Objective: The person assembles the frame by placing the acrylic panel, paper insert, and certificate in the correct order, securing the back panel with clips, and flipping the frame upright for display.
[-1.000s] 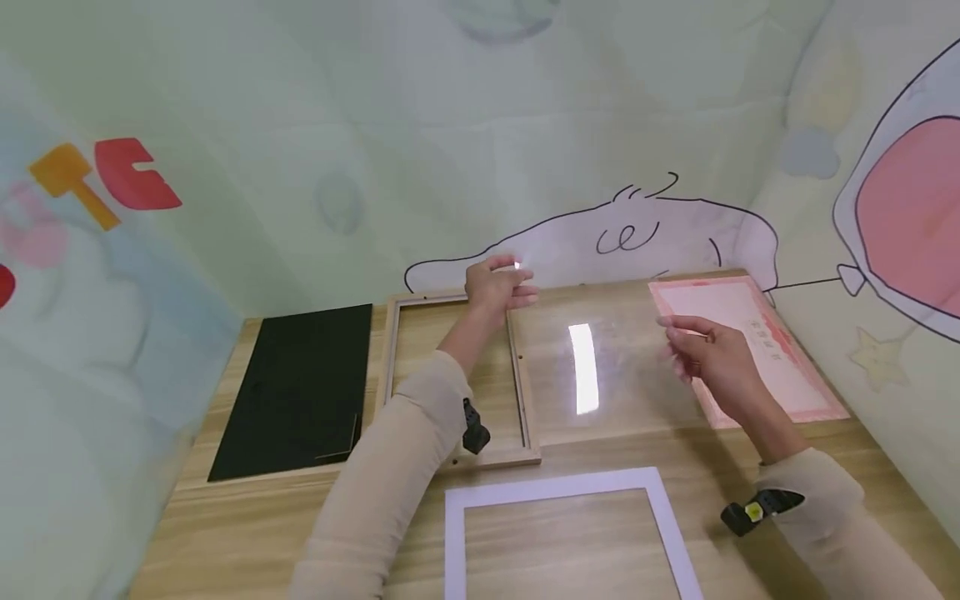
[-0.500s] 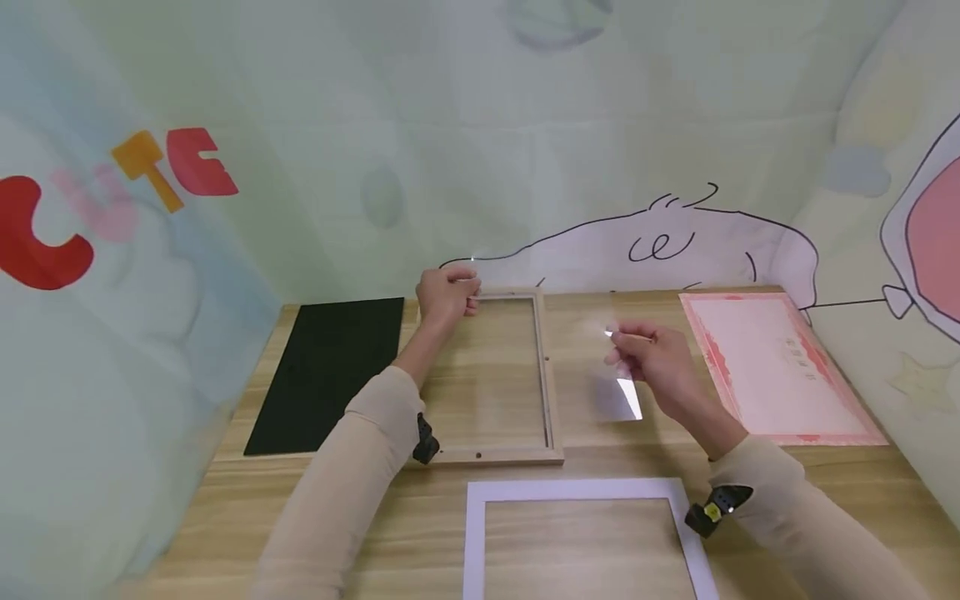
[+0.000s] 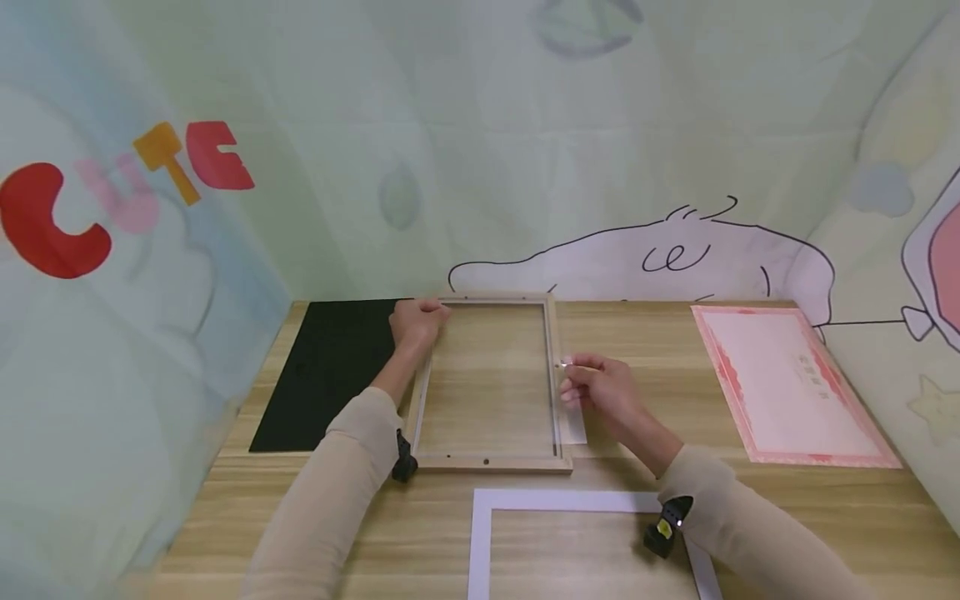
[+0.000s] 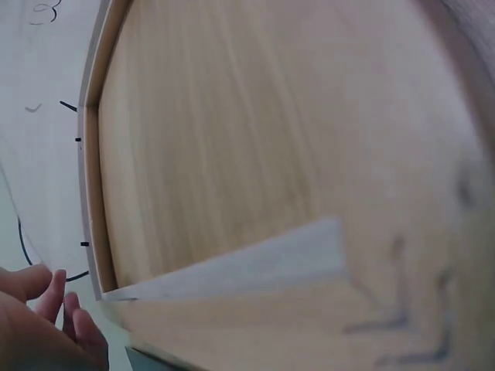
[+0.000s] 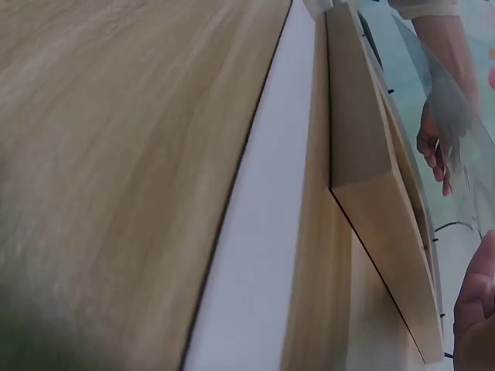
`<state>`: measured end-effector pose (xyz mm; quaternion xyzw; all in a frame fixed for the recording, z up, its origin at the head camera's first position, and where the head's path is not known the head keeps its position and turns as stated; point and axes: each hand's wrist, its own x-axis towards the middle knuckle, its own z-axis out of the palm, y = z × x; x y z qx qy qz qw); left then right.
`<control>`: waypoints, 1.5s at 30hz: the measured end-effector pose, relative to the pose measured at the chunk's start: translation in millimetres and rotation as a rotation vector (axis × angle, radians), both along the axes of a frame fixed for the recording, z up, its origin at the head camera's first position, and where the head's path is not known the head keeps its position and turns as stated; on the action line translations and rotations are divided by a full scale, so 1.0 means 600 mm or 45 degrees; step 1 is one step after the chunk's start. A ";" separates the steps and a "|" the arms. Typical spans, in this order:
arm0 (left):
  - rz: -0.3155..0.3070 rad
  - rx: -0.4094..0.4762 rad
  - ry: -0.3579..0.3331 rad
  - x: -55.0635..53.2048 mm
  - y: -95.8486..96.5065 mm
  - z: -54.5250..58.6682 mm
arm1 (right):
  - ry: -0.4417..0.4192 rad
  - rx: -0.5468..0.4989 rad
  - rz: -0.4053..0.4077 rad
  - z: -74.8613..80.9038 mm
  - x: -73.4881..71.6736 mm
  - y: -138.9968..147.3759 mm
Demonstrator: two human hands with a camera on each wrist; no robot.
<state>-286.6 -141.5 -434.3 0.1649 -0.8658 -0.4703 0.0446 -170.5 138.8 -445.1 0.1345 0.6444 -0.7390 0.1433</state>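
Left grip (image 3: 418,323), right grip (image 3: 604,385) pinching one clear sheet (image 5: 469,166) above one wooden frame (image 3: 525,464).

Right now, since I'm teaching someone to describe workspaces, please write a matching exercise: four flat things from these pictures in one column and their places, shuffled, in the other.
Things
1. Black rectangular board
2. White rectangular mat border
3. Pink-bordered pale paper sheet
4. Clear see-through sheet

Places
A. On the near side of the light rectangular wooden frame
B. Pinched by the left hand and right hand
C. To the left of that frame, partly hidden by an arm
D. At the right of the wood-grained tabletop

Right pairs: 1-C, 2-A, 3-D, 4-B
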 end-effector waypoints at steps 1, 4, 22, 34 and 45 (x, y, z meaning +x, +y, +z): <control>0.004 -0.016 0.005 0.000 -0.002 -0.003 | -0.007 0.007 -0.003 -0.003 0.000 -0.004; -0.006 -0.035 0.033 0.000 -0.006 -0.009 | -0.025 0.042 -0.010 -0.010 -0.002 -0.014; -0.018 -0.130 0.039 -0.004 -0.011 -0.035 | -0.054 0.071 -0.099 -0.024 -0.014 -0.040; -0.033 -0.075 0.021 -0.004 -0.016 -0.043 | -0.096 0.051 -0.066 -0.015 -0.016 -0.041; -0.008 -0.081 -0.006 -0.005 -0.014 -0.043 | -0.136 0.028 -0.044 -0.009 -0.015 -0.047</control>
